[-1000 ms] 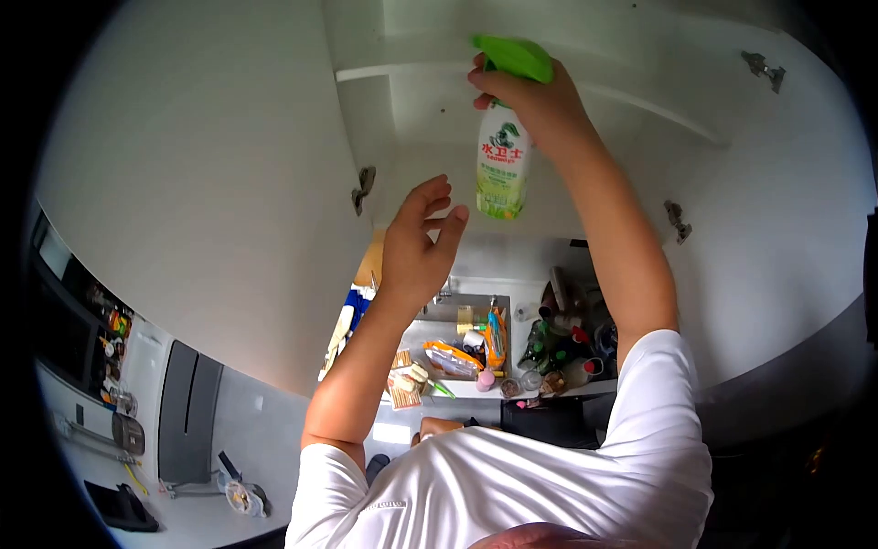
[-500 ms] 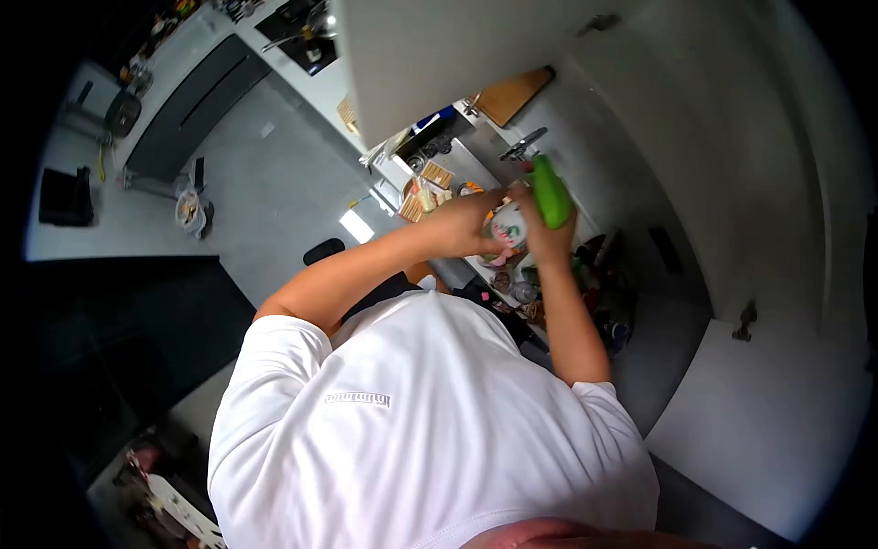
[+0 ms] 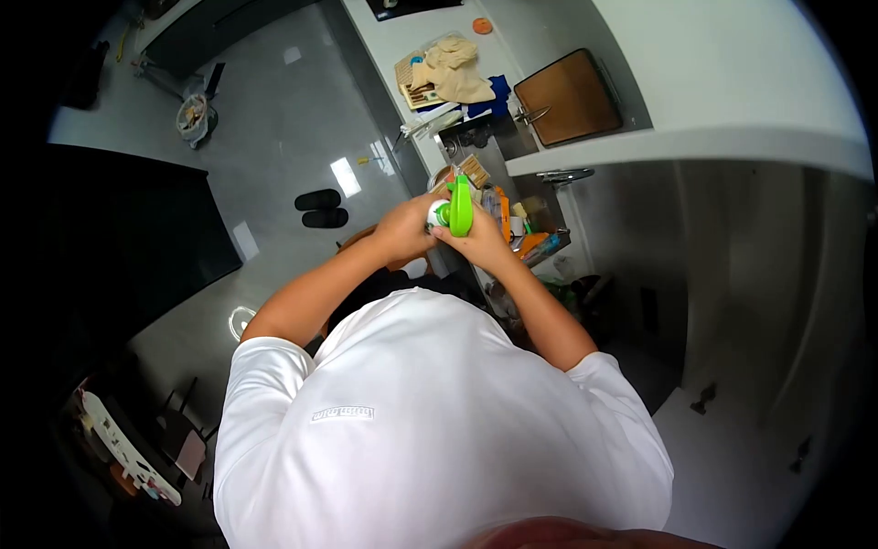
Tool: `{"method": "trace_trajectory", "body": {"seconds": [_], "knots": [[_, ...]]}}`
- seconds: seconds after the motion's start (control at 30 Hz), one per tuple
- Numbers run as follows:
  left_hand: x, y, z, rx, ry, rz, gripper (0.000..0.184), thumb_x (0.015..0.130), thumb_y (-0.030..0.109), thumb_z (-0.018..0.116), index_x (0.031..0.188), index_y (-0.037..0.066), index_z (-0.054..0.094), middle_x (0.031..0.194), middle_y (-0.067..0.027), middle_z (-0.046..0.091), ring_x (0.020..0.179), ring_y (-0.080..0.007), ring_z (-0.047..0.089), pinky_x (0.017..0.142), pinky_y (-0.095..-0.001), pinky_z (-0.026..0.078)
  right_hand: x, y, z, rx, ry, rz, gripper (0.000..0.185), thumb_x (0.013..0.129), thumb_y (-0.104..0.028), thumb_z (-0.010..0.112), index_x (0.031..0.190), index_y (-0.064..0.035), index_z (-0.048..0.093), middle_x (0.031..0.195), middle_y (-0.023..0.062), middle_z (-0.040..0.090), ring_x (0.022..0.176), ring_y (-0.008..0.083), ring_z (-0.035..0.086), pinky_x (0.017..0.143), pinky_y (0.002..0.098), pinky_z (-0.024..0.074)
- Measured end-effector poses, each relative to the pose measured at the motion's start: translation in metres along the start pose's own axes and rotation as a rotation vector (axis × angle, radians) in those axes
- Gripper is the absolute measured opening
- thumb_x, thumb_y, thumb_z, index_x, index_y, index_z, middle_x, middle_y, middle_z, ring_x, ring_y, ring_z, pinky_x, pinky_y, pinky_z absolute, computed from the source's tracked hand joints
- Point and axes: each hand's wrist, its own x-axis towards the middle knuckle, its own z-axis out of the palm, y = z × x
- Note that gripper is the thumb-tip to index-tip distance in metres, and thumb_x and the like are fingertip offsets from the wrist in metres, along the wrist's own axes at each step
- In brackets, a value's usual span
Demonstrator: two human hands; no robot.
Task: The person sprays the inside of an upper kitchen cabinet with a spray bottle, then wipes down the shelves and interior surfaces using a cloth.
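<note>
We note a spray bottle [image 3: 434,216]: smooth, curved green plastic head [image 3: 462,206]; both hands [image 3: 402,227] clamped on it, forearms [image 3: 541,302] converging.

I have my left arm [image 3: 315,291] and right arm [image 3: 547,313] bent at the elbow, both forearms slanting inward ahead of me. At their ends, my left hand [image 3: 402,229] and right hand [image 3: 482,242] sit close together, curled in a grip, many fingers hidden from my view.

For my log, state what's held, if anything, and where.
A spray bottle: left hand on its white body, right hand beside the green head, exact grip hidden.
</note>
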Motion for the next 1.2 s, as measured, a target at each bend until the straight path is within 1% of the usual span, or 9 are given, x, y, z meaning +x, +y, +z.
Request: {"method": "trace_trajectory", "body": {"seconds": [0.2,0.37,0.47,0.53,0.6,0.83,1.03,1.13,1.2], "knots": [[0.004,-0.054,-0.028,0.040,0.073,-0.155,0.053,0.077,0.015,0.074,0.129,0.010,0.062,0.113,-0.0211,0.073,0.105,-0.0435,0.069,0.088,-0.0509,0.056,0.063,0.034,0.067,0.118,0.072,0.021,0.075,0.085,-0.027,0.089,0.144,0.0035,0.054,0.125,0.0194,0.069,0.115,0.0280,0.068,0.100,0.0382,0.0525],[0.028,-0.128,-0.021,0.050,0.197,-0.245,0.059,0.076,0.015,0.076,0.133,0.009,0.060,0.117,-0.0220,0.071,0.105,-0.0442,0.068,0.086,-0.0523,0.056,0.129,0.095,0.093,0.128,0.039,0.118,0.059,0.090,-0.033,0.084,0.135,0.0000,0.064,0.118,0.0164,0.072,0.109,0.0260,0.070,0.095,0.0361,0.0546],[0.052,-0.168,-0.018,0.027,0.273,-0.151,0.064,0.076,0.013,0.076,0.137,0.008,0.057,0.119,-0.0215,0.070,0.107,-0.0444,0.067,0.086,-0.0527,0.056,0.163,0.124,0.099,0.046,0.038,0.016,0.056,0.092,-0.033,0.083,0.134,-0.0008,0.065,0.117,0.0167,0.073,0.106,0.0252,0.071,0.093,0.0360,0.0551],[0.066,-0.191,-0.011,0.017,0.275,-0.197,0.067,0.075,0.009,0.076,0.139,0.009,0.057,0.121,-0.0208,0.069,0.109,-0.0448,0.066,0.089,-0.0520,0.055,0.180,0.142,0.101,0.089,0.031,0.011,0.055,0.093,-0.033,0.082,0.133,-0.0007,0.065,0.115,0.0165,0.073,0.105,0.0235,0.071,0.092,0.0357,0.0551],[0.078,-0.218,0.000,0.059,0.321,-0.173,0.079,0.075,0.017,0.084,0.147,0.007,0.053,0.130,-0.0218,0.068,0.114,-0.0431,0.067,0.095,-0.0485,0.055,0.198,0.166,0.102,0.142,0.011,0.031,0.054,0.093,-0.033,0.082,0.133,-0.0010,0.065,0.114,0.0155,0.074,0.103,0.0215,0.071,0.091,0.0347,0.0555],[0.102,-0.281,0.033,0.069,0.416,-0.283,0.077,0.086,0.022,0.083,0.149,-0.003,0.047,0.132,-0.0297,0.065,0.121,-0.0450,0.064,0.101,-0.0486,0.053,0.253,0.231,0.110,0.067,0.027,0.137,0.049,0.095,-0.032,0.081,0.128,0.0010,0.068,0.110,0.0139,0.077,0.098,0.0177,0.071,0.088,0.0327,0.0564],[0.053,-0.328,0.055,0.081,0.443,-0.360,0.069,0.090,0.019,0.079,0.148,-0.004,0.049,0.142,-0.0297,0.059,0.128,-0.0462,0.058,0.108,-0.0485,0.048,0.346,0.291,0.114,0.067,0.162,0.138,0.050,0.094,-0.033,0.082,0.128,0.0021,0.068,0.111,0.0143,0.076,0.102,0.0191,0.071,0.092,0.0339,0.0551],[0.022,-0.334,0.054,0.007,0.401,-0.473,0.065,0.093,0.019,0.076,0.147,-0.005,0.049,0.141,-0.0300,0.059,0.129,-0.0462,0.058,0.110,-0.0481,0.047,0.408,0.304,0.110,-0.033,0.254,0.083,0.055,0.093,-0.037,0.082,0.128,0.0030,0.067,0.112,0.0165,0.076,0.101,0.0229,0.072,0.091,0.0355,0.0554],[-0.003,-0.336,0.053,-0.022,0.338,-0.605,0.062,0.095,0.018,0.075,0.146,-0.006,0.050,0.140,-0.0301,0.060,0.130,-0.0456,0.058,0.110,-0.0474,0.047,0.460,0.341,0.111,-0.019,0.370,0.010,0.054,0.090,-0.040,0.084,0.118,0.0027,0.069,0.103,0.0165,0.076,0.095,0.0254,0.073,0.087,0.0386,0.0564]]}}
